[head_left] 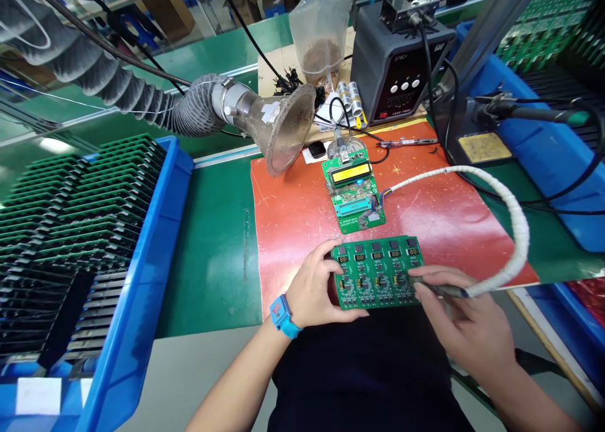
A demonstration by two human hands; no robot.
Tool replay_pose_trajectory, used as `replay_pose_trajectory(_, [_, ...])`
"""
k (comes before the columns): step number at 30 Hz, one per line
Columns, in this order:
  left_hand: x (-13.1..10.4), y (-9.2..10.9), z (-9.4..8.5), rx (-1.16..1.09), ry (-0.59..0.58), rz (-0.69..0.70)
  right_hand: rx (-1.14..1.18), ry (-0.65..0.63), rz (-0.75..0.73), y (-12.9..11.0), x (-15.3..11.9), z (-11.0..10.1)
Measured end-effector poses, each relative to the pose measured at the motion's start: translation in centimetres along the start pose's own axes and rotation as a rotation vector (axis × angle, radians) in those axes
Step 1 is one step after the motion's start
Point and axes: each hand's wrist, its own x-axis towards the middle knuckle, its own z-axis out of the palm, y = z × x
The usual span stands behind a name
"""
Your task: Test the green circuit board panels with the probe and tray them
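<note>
A green circuit board panel [378,287] with several repeated sections and small digit displays lies at the near edge of the red mat. My left hand [314,287], with a blue watch [283,315] on its wrist, grips the panel's left end. In my right hand [472,321] is a slim probe [444,289] on a white-wrapped cable [518,230]. Its tip is at the panel's right part, partly hidden by my fingers. The cable runs to a programmer board [350,214] with a lit yellow screen [350,173] and a teal socket, just beyond the panel.
Blue bins of circuit boards stand at left [137,350] and right [534,161]. A fume extraction funnel [288,129] hangs over the mat [293,230]. Behind are a soldering station [397,60], a plastic bag [321,35] and a soldering iron [539,113] in its holder.
</note>
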Motion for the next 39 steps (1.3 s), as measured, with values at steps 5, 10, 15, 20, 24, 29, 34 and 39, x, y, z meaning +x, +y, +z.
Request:
replay_pose_trajectory(5, [-0.01, 0.00, 0.05, 0.001, 0.006, 0.003, 0.014, -0.002, 0.008, 0.05, -0.14, -0.14])
replay_pose_trajectory(10, [-0.16, -0.17, 0.01, 0.031, 0.001, 0.058, 0.006, -0.001, 0.010, 0.01, 0.00, 0.01])
replay_pose_trajectory(15, [-0.21, -0.19, -0.15, 0.111, -0.067, 0.102, -0.023, 0.010, -0.011, -0.16, 0.21, 0.05])
replay_pose_trajectory(20, [-0.17, -0.08, -0.23, 0.107, -0.071, 0.091, -0.079, 0.027, -0.032, -0.44, 0.42, 0.01])
replay_pose_trajectory(24, [-0.13, -0.05, -0.25, 0.104, -0.064, 0.092, -0.087, 0.026, -0.022, -0.46, 0.41, 0.01])
replay_pose_trajectory(29, [-0.08, -0.04, -0.23, 0.104, -0.052, 0.090, -0.088, 0.024, -0.016, -0.54, 0.42, 0.06])
replay_pose_trajectory(34, [-0.06, -0.03, -0.23, 0.093, -0.046, 0.082, -0.099, 0.032, -0.015, -0.70, 0.47, 0.03])
replay_pose_trajectory(39, [-0.07, -0.06, -0.25, 0.086, -0.055, 0.078, -0.106, 0.025, -0.023, -0.68, 0.42, -0.05])
